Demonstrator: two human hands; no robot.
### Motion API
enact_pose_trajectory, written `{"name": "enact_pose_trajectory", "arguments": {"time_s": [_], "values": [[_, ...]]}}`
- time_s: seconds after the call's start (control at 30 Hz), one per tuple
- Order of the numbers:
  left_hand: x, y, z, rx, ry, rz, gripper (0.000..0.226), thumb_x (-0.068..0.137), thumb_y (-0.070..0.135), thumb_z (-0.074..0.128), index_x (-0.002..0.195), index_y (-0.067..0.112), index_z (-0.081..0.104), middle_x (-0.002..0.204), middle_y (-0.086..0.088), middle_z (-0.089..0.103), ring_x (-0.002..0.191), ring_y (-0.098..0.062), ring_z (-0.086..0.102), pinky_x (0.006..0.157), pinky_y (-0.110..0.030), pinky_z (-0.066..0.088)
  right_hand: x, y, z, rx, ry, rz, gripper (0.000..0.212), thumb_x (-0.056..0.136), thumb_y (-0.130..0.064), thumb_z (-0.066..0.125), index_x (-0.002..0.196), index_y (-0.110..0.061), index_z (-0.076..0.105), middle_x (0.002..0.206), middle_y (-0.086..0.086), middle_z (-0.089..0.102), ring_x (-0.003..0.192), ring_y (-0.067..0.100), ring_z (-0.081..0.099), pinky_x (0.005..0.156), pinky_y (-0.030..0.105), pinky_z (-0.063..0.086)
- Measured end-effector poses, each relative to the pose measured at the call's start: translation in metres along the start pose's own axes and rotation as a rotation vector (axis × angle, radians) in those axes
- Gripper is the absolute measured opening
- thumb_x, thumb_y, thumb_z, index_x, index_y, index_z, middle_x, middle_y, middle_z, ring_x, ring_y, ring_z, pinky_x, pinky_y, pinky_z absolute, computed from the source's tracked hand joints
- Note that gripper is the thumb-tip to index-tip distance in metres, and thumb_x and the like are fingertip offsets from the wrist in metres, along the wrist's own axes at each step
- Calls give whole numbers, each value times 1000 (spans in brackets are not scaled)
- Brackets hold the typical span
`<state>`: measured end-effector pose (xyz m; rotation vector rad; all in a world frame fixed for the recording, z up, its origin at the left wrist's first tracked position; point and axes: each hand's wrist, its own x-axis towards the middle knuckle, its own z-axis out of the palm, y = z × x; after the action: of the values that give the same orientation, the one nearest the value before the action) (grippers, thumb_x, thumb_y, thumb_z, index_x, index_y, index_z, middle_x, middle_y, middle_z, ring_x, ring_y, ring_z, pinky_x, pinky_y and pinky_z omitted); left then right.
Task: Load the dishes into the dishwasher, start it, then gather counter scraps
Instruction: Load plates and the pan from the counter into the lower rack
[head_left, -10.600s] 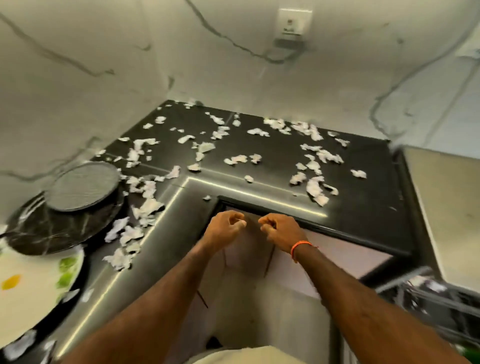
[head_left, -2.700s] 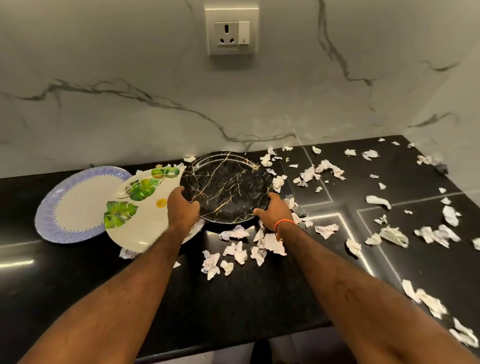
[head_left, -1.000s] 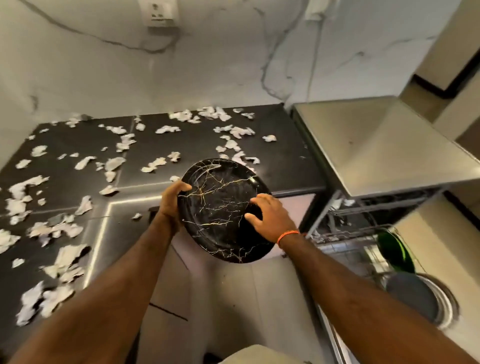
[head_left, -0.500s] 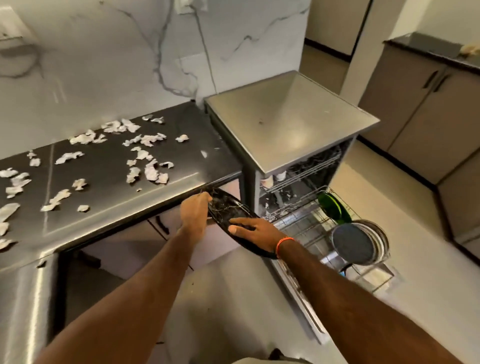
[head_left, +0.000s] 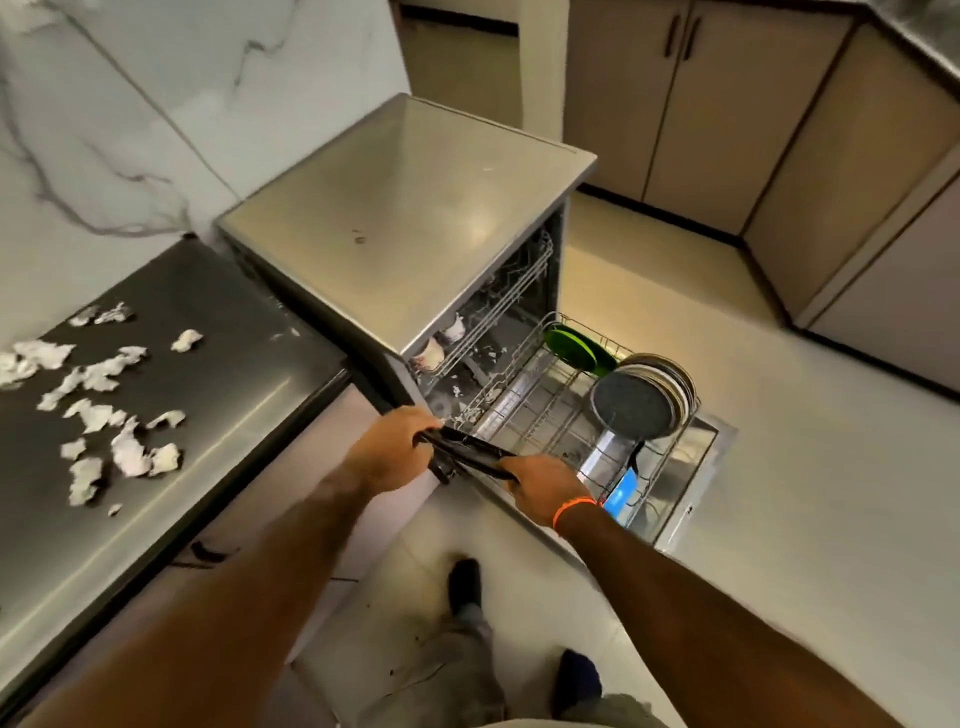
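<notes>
I hold a black marbled plate (head_left: 467, 453) edge-on between both hands, just beside the near corner of the pulled-out lower rack (head_left: 540, 410). My left hand (head_left: 389, 447) grips its left rim and my right hand (head_left: 540, 488), with an orange wristband, grips its right rim. The steel dishwasher (head_left: 405, 218) stands open with its door (head_left: 696, 488) folded down. In the rack stand a green plate (head_left: 569, 345) and a stack of grey plates (head_left: 644, 400). White paper scraps (head_left: 104, 405) litter the dark counter (head_left: 208, 395) at left.
Cups (head_left: 436, 348) sit in the upper rack inside the machine. Beige cabinets (head_left: 727, 104) line the far right wall. My feet (head_left: 465, 587) stand on the pale tiled floor in front of the counter. A blue item (head_left: 621, 491) lies at the rack's near end.
I have turned right from the counter and carried the black plate down towards the open dishwasher; it is now lower and beside the lower rack's corner. Both hands keep their grip.
</notes>
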<state>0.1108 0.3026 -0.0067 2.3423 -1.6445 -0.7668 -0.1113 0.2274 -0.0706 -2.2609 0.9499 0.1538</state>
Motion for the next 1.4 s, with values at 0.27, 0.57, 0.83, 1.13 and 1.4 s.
{"name": "enact_pose_trajectory", "arguments": {"time_s": [0.27, 0.57, 0.83, 1.13, 1.4], "values": [[118, -47, 40, 209, -322, 352, 36, 95, 39, 60, 124, 19, 69, 126, 0, 66, 121, -16, 54, 110, -37, 41, 57, 37, 36, 133, 22, 176, 38, 99, -22, 53, 136, -26, 59, 121, 9, 70, 111, 30, 63, 95, 41, 51], [254, -128, 144, -18, -185, 382, 13, 85, 19, 79, 96, 13, 75, 94, 0, 69, 89, -15, 60, 77, -23, 42, 188, 99, 97, 231, 36, 354, 35, 102, -21, 49, 136, -20, 58, 125, 11, 67, 111, 32, 62, 92, 36, 48], [281, -165, 192, -63, -144, 354, 17, 81, 9, 81, 98, 11, 76, 100, -4, 69, 103, -20, 60, 90, -35, 52, 224, 123, 135, 249, 15, 391, 38, 103, -20, 49, 139, -28, 57, 124, 6, 68, 112, 26, 62, 93, 28, 47], [300, -158, 218, -15, -104, 289, 41, 94, 7, 67, 135, 13, 63, 149, -13, 52, 146, -34, 36, 116, -45, 37, 247, 142, 154, 225, 156, 505, 32, 100, -23, 52, 130, -32, 58, 114, 2, 71, 96, 21, 68, 83, 35, 58], [291, -151, 221, 195, -211, 156, 56, 107, 25, 43, 159, 19, 25, 168, -12, 15, 156, -31, 7, 123, -48, 27, 261, 146, 150, 100, 10, 556, 25, 101, -21, 45, 125, -20, 49, 112, 8, 69, 99, 28, 65, 88, 41, 50]]}}
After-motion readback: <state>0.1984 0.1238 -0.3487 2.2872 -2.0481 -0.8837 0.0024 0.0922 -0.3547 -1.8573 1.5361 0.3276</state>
